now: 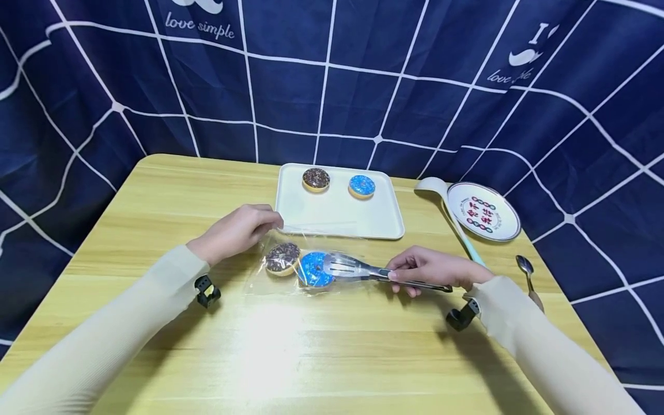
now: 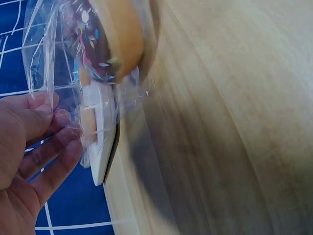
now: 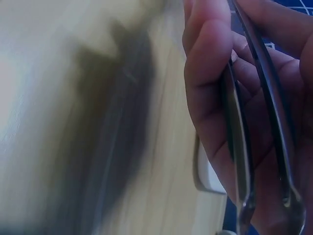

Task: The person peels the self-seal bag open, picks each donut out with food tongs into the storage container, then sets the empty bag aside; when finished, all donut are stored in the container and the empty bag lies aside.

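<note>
My left hand point(image 1: 238, 230) pinches the upper edge of a clear plastic bag point(image 1: 259, 282). Inside the bag lie a chocolate donut with sprinkles point(image 1: 282, 257) and a blue donut with sprinkles point(image 1: 311, 270). In the left wrist view the thumb and fingers hold the thin film, close to the chocolate donut point(image 2: 120, 39). My right hand point(image 1: 430, 268) grips metal food tongs point(image 1: 358, 268), whose slotted end overlaps the blue donut's right side. Whether the tongs still clamp it, I cannot tell. Both tong arms point(image 3: 266, 88) show within the curled fingers in the right wrist view.
Behind the bag a white tray point(image 1: 337, 213) carries another chocolate donut point(image 1: 316, 180) and another blue donut point(image 1: 361, 186). To the right are a ladle point(image 1: 456, 222) with a pale green handle end, a printed plate point(image 1: 495, 227) and a small spoon point(image 1: 525, 266). Dark blue gridded cloth point(image 1: 290, 92) hangs behind the table.
</note>
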`<action>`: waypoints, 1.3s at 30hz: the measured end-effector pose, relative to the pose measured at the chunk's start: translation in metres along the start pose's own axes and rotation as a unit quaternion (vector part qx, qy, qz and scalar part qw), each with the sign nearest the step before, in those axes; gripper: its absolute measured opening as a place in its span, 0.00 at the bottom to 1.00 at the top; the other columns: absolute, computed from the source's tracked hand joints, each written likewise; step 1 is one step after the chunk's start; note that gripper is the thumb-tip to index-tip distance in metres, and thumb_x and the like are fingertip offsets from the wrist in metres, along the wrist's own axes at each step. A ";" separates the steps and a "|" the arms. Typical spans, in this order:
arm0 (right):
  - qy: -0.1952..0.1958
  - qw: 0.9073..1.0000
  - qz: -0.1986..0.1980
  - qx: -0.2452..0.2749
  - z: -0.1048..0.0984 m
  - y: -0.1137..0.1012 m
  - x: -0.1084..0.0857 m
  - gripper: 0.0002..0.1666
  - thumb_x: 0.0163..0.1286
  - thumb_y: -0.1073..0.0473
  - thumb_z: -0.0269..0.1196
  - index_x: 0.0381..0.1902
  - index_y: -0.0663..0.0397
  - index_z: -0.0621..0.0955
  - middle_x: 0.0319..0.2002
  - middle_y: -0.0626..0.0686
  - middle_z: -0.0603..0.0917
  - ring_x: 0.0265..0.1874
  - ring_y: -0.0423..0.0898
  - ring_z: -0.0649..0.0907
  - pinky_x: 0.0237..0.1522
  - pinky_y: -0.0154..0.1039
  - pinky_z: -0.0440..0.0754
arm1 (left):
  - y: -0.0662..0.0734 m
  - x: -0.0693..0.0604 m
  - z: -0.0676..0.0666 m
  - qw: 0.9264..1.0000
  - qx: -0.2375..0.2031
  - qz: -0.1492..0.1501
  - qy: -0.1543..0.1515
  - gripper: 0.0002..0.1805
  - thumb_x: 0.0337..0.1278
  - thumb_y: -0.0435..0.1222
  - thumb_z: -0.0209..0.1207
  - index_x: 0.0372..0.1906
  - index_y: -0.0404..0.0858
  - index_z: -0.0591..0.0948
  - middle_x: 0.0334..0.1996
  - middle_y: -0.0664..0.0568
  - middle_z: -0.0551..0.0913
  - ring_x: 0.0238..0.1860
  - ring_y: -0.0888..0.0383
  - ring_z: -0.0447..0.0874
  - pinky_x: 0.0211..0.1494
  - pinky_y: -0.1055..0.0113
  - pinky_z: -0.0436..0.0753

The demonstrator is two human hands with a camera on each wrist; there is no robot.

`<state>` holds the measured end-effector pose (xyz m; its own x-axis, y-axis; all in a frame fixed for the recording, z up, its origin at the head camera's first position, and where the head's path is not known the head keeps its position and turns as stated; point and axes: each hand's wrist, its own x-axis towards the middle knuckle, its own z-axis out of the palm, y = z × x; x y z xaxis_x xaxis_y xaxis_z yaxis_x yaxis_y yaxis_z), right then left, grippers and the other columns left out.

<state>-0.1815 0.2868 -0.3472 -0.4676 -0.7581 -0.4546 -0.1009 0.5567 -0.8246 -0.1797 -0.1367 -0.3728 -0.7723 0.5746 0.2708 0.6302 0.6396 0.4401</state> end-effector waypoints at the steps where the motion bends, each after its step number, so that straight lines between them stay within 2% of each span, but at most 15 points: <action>1: 0.005 1.000 0.000 -0.002 -0.001 0.000 -0.003 0.19 0.83 0.58 0.55 0.43 0.71 0.82 0.33 0.62 0.85 0.21 0.35 0.79 0.26 0.32 0.84 | 0.000 0.000 0.000 1.000 0.002 0.001 0.001 0.11 0.70 0.24 0.59 0.48 0.34 0.88 0.45 0.44 0.90 0.48 0.49 0.90 0.57 0.56 0.91; 8: 0.028 0.999 0.000 -0.024 -0.007 0.006 -0.032 0.18 0.83 0.58 0.55 0.45 0.70 0.83 0.27 0.55 0.85 0.22 0.34 0.80 0.26 0.35 0.85 | -0.001 0.000 -0.001 1.000 0.005 0.009 0.003 0.12 0.69 0.22 0.58 0.48 0.34 0.88 0.44 0.43 0.90 0.47 0.49 0.90 0.56 0.55 0.91; 11: 0.030 0.999 -0.014 -0.029 -0.013 0.009 -0.050 0.16 0.84 0.60 0.53 0.44 0.69 0.82 0.25 0.54 0.84 0.22 0.35 0.80 0.25 0.38 0.84 | -0.002 0.000 -0.002 1.000 0.007 0.010 0.006 0.12 0.68 0.22 0.58 0.47 0.34 0.88 0.43 0.43 0.90 0.46 0.49 0.90 0.54 0.56 0.91; 14: 0.028 0.999 -0.041 -0.014 -0.021 0.012 -0.070 0.14 0.83 0.65 0.51 0.42 0.70 0.81 0.25 0.54 0.83 0.21 0.41 0.80 0.25 0.40 0.83 | -0.003 0.000 -0.002 1.000 0.008 0.010 0.009 0.12 0.69 0.22 0.58 0.47 0.35 0.88 0.43 0.44 0.90 0.45 0.50 0.90 0.54 0.56 0.91; 17: 0.022 0.997 -0.072 0.020 -0.031 0.015 -0.087 0.14 0.82 0.71 0.47 0.44 0.71 0.80 0.29 0.49 0.84 0.21 0.43 0.80 0.22 0.43 0.80 | -0.004 -0.001 -0.002 1.000 0.006 0.009 0.010 0.12 0.69 0.22 0.58 0.47 0.35 0.88 0.43 0.44 0.90 0.45 0.50 0.90 0.54 0.56 0.91; 20: 0.031 0.994 -0.088 0.049 -0.040 0.018 -0.098 0.16 0.82 0.74 0.45 0.49 0.69 0.80 0.35 0.43 0.87 0.24 0.38 0.81 0.21 0.44 0.78 | -0.004 -0.002 -0.002 1.000 0.005 0.007 0.010 0.12 0.69 0.22 0.57 0.47 0.35 0.88 0.43 0.44 0.90 0.45 0.50 0.90 0.54 0.56 0.91; 23: 0.065 0.994 -0.077 0.045 -0.050 0.019 -0.099 0.17 0.84 0.72 0.44 0.53 0.66 0.80 0.38 0.41 0.88 0.27 0.33 0.83 0.23 0.39 0.82 | -0.003 -0.003 -0.002 1.000 0.006 0.007 0.011 0.12 0.69 0.22 0.57 0.46 0.36 0.88 0.42 0.44 0.90 0.45 0.51 0.90 0.53 0.56 0.91; 26: 0.123 0.992 -0.038 0.016 -0.057 0.018 -0.089 0.15 0.86 0.65 0.47 0.50 0.68 0.80 0.35 0.42 0.87 0.26 0.33 0.83 0.27 0.36 0.83 | -0.003 -0.004 -0.003 1.000 0.008 0.004 0.010 0.13 0.70 0.22 0.57 0.46 0.37 0.88 0.42 0.45 0.90 0.44 0.52 0.89 0.53 0.57 0.91; 28: 0.160 0.987 -0.006 0.001 -0.060 0.016 -0.076 0.18 0.86 0.60 0.49 0.49 0.72 0.79 0.31 0.44 0.86 0.25 0.35 0.82 0.28 0.36 0.83 | -0.003 -0.004 -0.002 1.000 0.007 0.003 0.011 0.13 0.70 0.22 0.56 0.46 0.37 0.88 0.42 0.45 0.90 0.45 0.52 0.89 0.53 0.57 0.91; 30: 0.179 0.984 0.018 -0.008 -0.062 0.013 -0.059 0.22 0.86 0.56 0.51 0.49 0.76 0.78 0.29 0.46 0.85 0.25 0.37 0.82 0.30 0.37 0.83 | -0.002 -0.004 -0.002 1.000 0.005 0.001 0.010 0.12 0.70 0.22 0.57 0.46 0.36 0.88 0.42 0.45 0.90 0.45 0.52 0.90 0.53 0.57 0.91; 34: 0.179 0.982 0.055 0.005 -0.062 0.005 -0.016 0.25 0.84 0.53 0.55 0.53 0.77 0.77 0.33 0.51 0.87 0.25 0.37 0.82 0.31 0.35 0.85 | -0.002 -0.006 -0.001 1.000 0.000 -0.001 0.008 0.12 0.70 0.23 0.57 0.47 0.36 0.88 0.43 0.45 0.90 0.46 0.52 0.90 0.54 0.57 0.91; 39: 0.167 0.984 0.066 0.023 -0.059 -0.006 0.027 0.22 0.83 0.53 0.56 0.50 0.72 0.79 0.38 0.55 0.89 0.25 0.36 0.83 0.31 0.31 0.85 | -0.002 -0.006 -0.002 1.000 0.003 -0.002 0.010 0.11 0.70 0.23 0.58 0.47 0.36 0.88 0.42 0.45 0.90 0.45 0.52 0.90 0.53 0.57 0.91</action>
<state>-0.2450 0.2828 -0.3348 -0.7368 -0.5223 -0.4293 0.0157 0.6215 -0.7832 -0.1763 -0.1419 -0.3737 -0.7763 0.5618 0.2861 0.6275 0.6448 0.4364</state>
